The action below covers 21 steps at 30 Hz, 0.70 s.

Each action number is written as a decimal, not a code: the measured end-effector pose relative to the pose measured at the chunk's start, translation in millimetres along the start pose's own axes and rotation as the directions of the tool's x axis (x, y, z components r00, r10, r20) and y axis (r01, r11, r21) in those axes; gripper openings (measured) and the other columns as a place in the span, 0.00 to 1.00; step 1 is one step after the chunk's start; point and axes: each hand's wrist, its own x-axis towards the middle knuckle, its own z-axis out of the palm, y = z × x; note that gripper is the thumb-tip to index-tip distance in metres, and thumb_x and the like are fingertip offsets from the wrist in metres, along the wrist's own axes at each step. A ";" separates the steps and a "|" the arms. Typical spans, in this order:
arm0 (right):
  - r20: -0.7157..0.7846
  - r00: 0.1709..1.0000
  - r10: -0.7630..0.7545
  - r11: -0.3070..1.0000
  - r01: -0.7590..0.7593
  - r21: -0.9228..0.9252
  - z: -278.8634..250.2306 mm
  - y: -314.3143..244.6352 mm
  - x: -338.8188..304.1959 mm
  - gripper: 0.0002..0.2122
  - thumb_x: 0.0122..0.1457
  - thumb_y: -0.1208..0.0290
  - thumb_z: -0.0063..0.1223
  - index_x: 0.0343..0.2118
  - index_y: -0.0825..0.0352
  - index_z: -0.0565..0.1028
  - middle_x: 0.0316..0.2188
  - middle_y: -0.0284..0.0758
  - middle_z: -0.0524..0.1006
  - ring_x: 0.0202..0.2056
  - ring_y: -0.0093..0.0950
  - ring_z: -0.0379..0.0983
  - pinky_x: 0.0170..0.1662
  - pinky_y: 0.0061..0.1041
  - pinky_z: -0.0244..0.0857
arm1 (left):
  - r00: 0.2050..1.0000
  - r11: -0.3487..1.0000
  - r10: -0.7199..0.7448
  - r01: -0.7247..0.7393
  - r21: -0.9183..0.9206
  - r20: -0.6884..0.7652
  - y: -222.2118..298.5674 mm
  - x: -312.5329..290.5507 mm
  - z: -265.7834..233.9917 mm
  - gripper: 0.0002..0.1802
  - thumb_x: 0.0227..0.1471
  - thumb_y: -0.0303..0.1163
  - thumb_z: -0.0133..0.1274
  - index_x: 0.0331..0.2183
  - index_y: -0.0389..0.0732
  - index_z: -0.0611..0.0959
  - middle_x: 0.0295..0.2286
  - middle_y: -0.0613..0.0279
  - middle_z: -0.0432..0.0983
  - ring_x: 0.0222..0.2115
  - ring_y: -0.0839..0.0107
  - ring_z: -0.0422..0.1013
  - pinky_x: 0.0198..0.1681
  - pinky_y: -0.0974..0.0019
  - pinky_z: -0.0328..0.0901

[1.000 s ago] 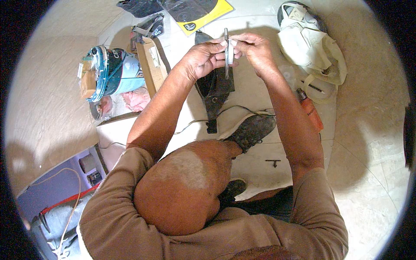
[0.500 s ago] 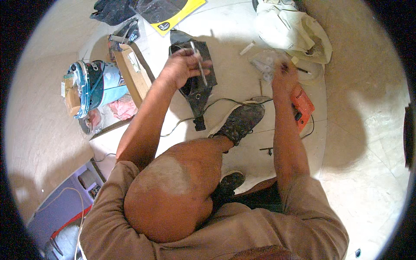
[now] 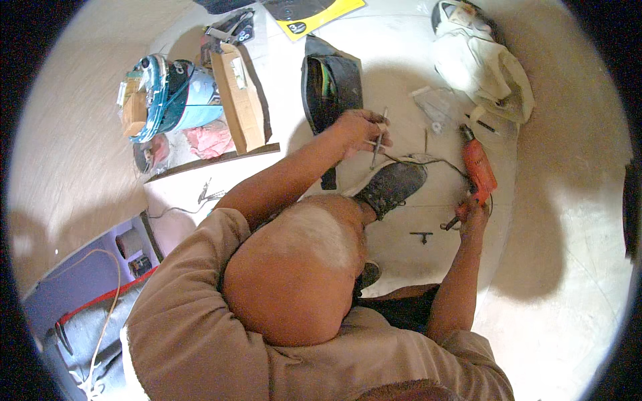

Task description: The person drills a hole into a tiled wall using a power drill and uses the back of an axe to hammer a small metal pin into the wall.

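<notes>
A slim silver rod (image 3: 380, 137) is pinched upright between the fingers of my left hand (image 3: 359, 132); I cannot tell exactly what kind of rod it is. Just beyond that hand lies a black pouch (image 3: 341, 93) with its mouth gaping. My right hand (image 3: 473, 212) is wrapped round the near, handle end of an orange power drill (image 3: 479, 164). The drill's chuck points away from me, toward a clear plastic bag of small white pieces (image 3: 435, 110). A small T-shaped chuck key (image 3: 421, 236) lies on the floor left of the right hand.
At the left, a blue bucket (image 3: 194, 107) lies beside an open cardboard box (image 3: 242, 100). A pale cloth bag (image 3: 485, 70) sits at the far right. My shoe (image 3: 393, 187) and the drill's cord (image 3: 441, 160) are between my hands. A yellow-edged package (image 3: 328, 17) lies at the back.
My right hand has come back from the clear plastic bag and taken hold of the drill, which is now turned chuck-away. My left hand, still with the rod, has moved right and nearer.
</notes>
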 end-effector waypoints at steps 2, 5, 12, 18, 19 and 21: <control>-0.013 1.000 -0.016 0.999 0.017 0.043 2.0 -6.8 -0.2 0.26 0.55 0.70 0.70 0.53 0.71 0.68 0.36 0.39 0.77 0.29 0.29 0.76 0.31 0.33 0.74 | 1.000 0.994 0.015 -0.017 -0.106 -0.023 4.3 0.9 -3.0 0.11 0.61 0.25 0.57 0.45 0.33 0.81 0.32 0.53 0.80 0.34 0.57 0.81 0.38 0.53 0.76; -0.157 0.983 -0.097 0.972 0.059 -0.229 17.6 -26.3 -19.6 0.26 0.56 0.71 0.69 0.55 0.72 0.69 0.38 0.41 0.77 0.34 0.32 0.78 0.34 0.35 0.76 | 0.925 0.894 0.260 -0.122 0.431 -0.277 15.8 -0.8 -4.2 0.10 0.58 0.26 0.60 0.41 0.33 0.82 0.33 0.49 0.81 0.33 0.53 0.80 0.37 0.54 0.74; 0.196 0.610 -0.768 0.455 0.734 -0.504 134.8 -63.5 -56.1 0.22 0.65 0.73 0.60 0.59 0.73 0.71 0.48 0.43 0.78 0.54 0.35 0.76 0.57 0.37 0.73 | 0.648 0.872 0.469 -0.232 0.430 -0.601 17.2 24.0 -72.7 0.12 0.59 0.31 0.57 0.39 0.30 0.82 0.33 0.42 0.81 0.32 0.49 0.79 0.37 0.51 0.73; 0.779 0.463 -0.424 0.899 0.315 0.303 358.7 -76.6 -57.2 0.16 0.73 0.71 0.46 0.58 0.75 0.74 0.54 0.46 0.79 0.57 0.35 0.76 0.62 0.35 0.70 | 0.346 0.748 0.590 -0.575 0.332 -0.729 13.6 12.9 -95.2 0.04 0.56 0.24 0.58 0.35 0.35 0.81 0.23 0.59 0.78 0.18 0.70 0.71 0.21 0.64 0.67; 0.808 0.449 -0.382 0.922 0.246 0.299 381.5 -67.9 -43.8 0.15 0.73 0.73 0.46 0.58 0.74 0.73 0.52 0.42 0.81 0.53 0.33 0.79 0.59 0.32 0.72 | 0.440 0.797 0.599 -0.409 0.444 -0.670 22.6 7.2 -100.1 0.09 0.53 0.21 0.61 0.37 0.32 0.80 0.29 0.56 0.79 0.23 0.68 0.72 0.27 0.60 0.69; 0.811 0.559 -0.173 0.816 0.542 -0.200 411.4 -77.5 -53.3 0.18 0.67 0.78 0.45 0.58 0.74 0.74 0.51 0.53 0.80 0.55 0.44 0.78 0.61 0.38 0.70 | 0.593 0.889 0.419 -0.421 0.179 -0.688 26.1 -7.7 -110.9 0.08 0.51 0.22 0.63 0.35 0.31 0.83 0.26 0.54 0.80 0.25 0.66 0.75 0.29 0.60 0.70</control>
